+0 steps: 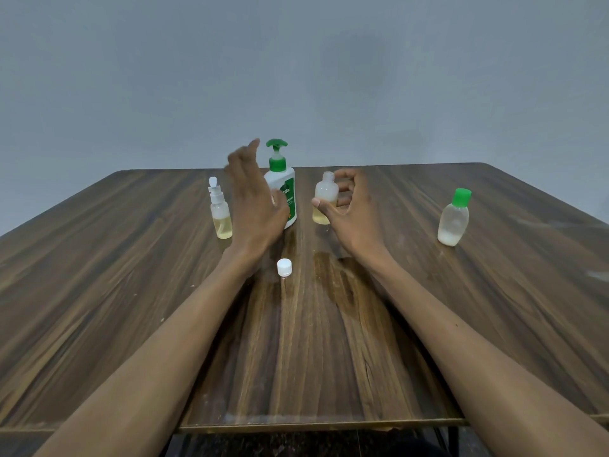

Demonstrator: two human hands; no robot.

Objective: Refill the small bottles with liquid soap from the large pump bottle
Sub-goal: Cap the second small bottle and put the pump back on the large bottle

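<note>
Hands at the worktop (428,324): right hand (349,209) grips an uncapped small bottle (324,199) as left hand (253,196), fingers (242,156) spread and empty, nears the pump bottle (284,192), likely to dispense next.

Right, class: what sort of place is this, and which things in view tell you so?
Probably a plain room set up for a tabletop task, not a bathroom or kitchen: a bare grey wall, a wood-grain table, and on it only a pump bottle and small bottles such as the green-capped one.

The left hand (253,196) is motion-blurred and hides the left half of the pump bottle (282,189), cutting its label text. Both forearms run off the bottom edge.
</note>
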